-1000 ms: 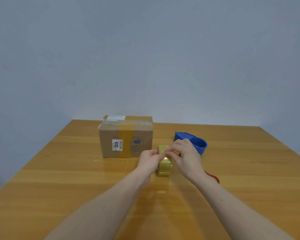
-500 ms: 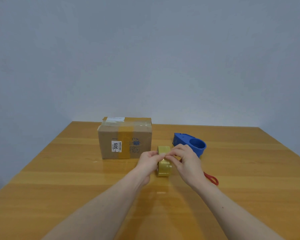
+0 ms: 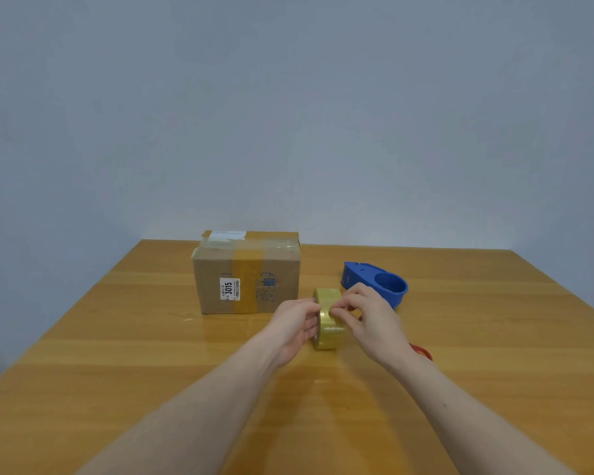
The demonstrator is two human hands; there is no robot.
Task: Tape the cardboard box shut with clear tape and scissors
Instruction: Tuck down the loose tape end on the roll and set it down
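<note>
A closed cardboard box with a white label and old tape strips stands on the wooden table, left of centre. In front of it, to the right, a roll of clear yellowish tape stands on edge. My left hand grips the roll's left side. My right hand pinches at the roll's outer surface with thumb and fingertips. Red scissor handles peek out from behind my right wrist; the blades are hidden.
A blue tape dispenser lies on the table behind my right hand. A pale wall runs behind the table's far edge.
The view has shifted slightly. My right fingers have worked along the roll's surface; both hands stay on the roll, which stays in place.
</note>
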